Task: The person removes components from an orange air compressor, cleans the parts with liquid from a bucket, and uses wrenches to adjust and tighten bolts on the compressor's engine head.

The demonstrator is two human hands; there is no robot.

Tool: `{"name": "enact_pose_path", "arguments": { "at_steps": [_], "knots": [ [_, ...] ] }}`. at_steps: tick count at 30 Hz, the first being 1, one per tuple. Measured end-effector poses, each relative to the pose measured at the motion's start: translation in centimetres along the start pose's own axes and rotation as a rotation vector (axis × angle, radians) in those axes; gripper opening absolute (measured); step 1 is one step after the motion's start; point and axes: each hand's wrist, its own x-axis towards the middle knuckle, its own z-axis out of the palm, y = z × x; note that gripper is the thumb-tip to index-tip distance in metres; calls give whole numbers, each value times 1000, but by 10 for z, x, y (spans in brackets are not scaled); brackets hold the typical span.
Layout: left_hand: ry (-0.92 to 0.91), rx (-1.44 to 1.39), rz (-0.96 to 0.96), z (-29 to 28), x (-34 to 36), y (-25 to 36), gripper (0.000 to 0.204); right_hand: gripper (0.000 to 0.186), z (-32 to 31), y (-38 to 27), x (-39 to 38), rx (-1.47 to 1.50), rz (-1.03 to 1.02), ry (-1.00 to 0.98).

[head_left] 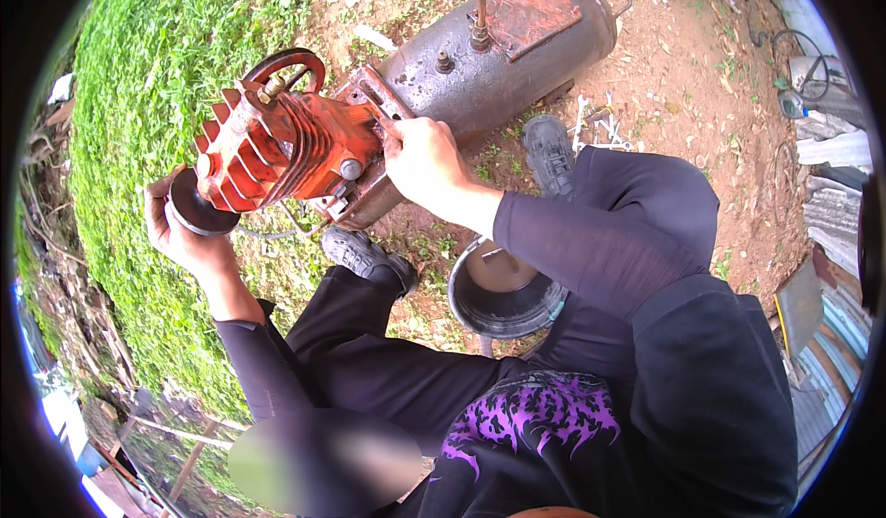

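Note:
An air compressor lies before me, with a dark, rusty cylindrical tank (517, 66) and an orange-red finned pump (277, 149) at its near-left end. On the pump's far side is a pulley wheel (309, 61). My left hand (185, 232) is closed around the edge of a dark round disc-shaped part (198, 206) beside the pump's left end. Whether that part is fixed to the pump is not visible. At the pump's base, my right hand (429, 163) has thumb and fingers pinched together by the mounting bracket (374, 94); what they grip is hidden.
A black bucket (461, 310) holding brownish liquid stands between my legs. Several wrenches (604, 130) lie on the dirt beyond my right shoe (551, 154). Grass (138, 103) spreads to the left; corrugated sheets (835, 370) and a dark cable (812, 57) lie along the right.

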Motion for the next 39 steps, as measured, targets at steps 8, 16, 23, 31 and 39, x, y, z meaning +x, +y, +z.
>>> {"name": "enact_pose_path", "arguments": {
  "at_steps": [8, 16, 23, 31, 39],
  "knots": [
    [-8, -70, 10, -3, 3, -6, 6, 18, 11, 12, -5, 11, -18, 41],
    [-19, 6, 15, -5, 2, -8, 6, 17, 15, 17, -9, -8, 9, 37],
    [-1, 6, 24, -4, 3, -8, 9, 16, 11, 21, 0, 0, -80, 40],
    [-23, -12, 15, -5, 3, -7, 7, 16, 8, 7, 5, 1, -126, 14],
    [-6, -6, -2, -3, 2, -8, 7, 9, 3, 2, 2, -27, -38, -59]
  ]
}}
